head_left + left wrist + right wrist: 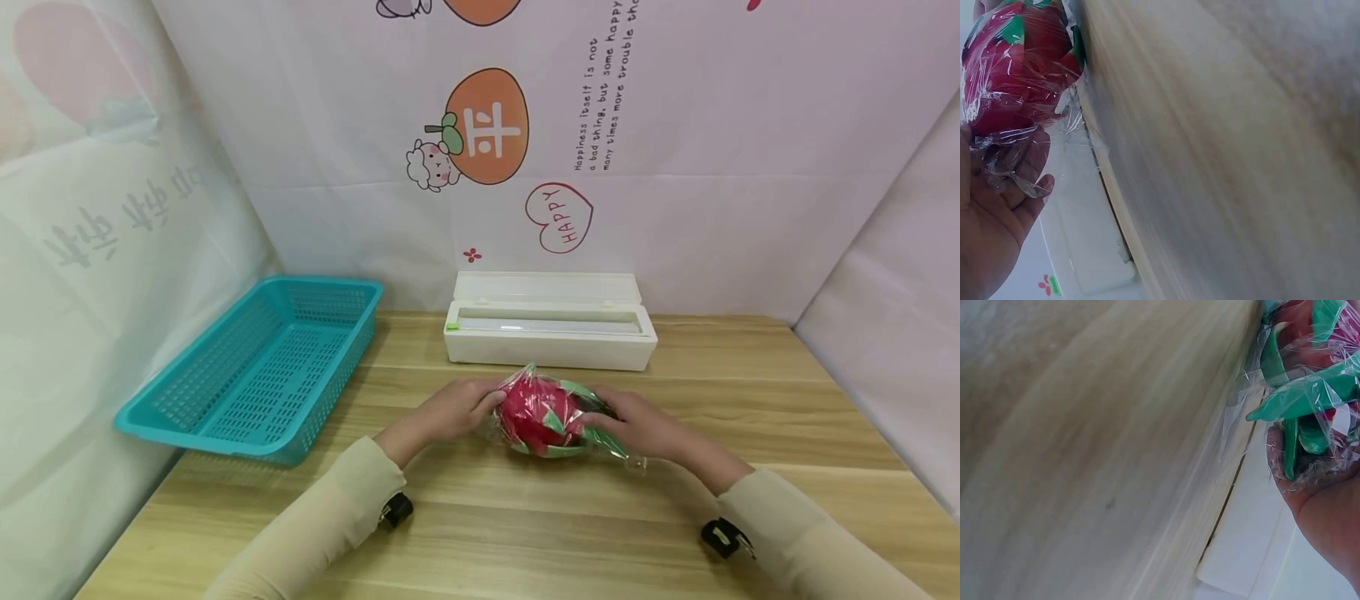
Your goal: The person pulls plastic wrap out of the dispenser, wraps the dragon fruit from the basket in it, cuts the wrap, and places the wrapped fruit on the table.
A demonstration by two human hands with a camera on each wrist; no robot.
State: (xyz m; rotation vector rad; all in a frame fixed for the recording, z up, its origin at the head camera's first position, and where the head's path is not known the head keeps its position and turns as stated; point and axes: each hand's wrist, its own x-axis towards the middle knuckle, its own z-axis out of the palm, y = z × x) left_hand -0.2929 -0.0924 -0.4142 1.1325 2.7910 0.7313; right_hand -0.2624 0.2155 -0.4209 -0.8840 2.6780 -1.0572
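A pink dragon fruit [536, 412] with green scales, covered in clear plastic wrap [1007, 94], is between both hands over the table. At its left end, my left hand [463, 408] grips it, thumb on the near side and fingers behind. The left wrist view shows loose crumpled film over those fingers. My right hand [637, 423] holds the opposite end, its thumb across the film and fingers round the back. Long green scales [1310, 394] poke out beside the right palm under the film, and a loose film edge hangs below that hand.
Behind the fruit stands a white wrap dispenser box [551, 350], lid raised, with a roll inside and a small green piece at its left end. A turquoise plastic basket [322, 404] sits at the left. Printed white cloth [360, 200] hangs round the wooden table [525, 533].
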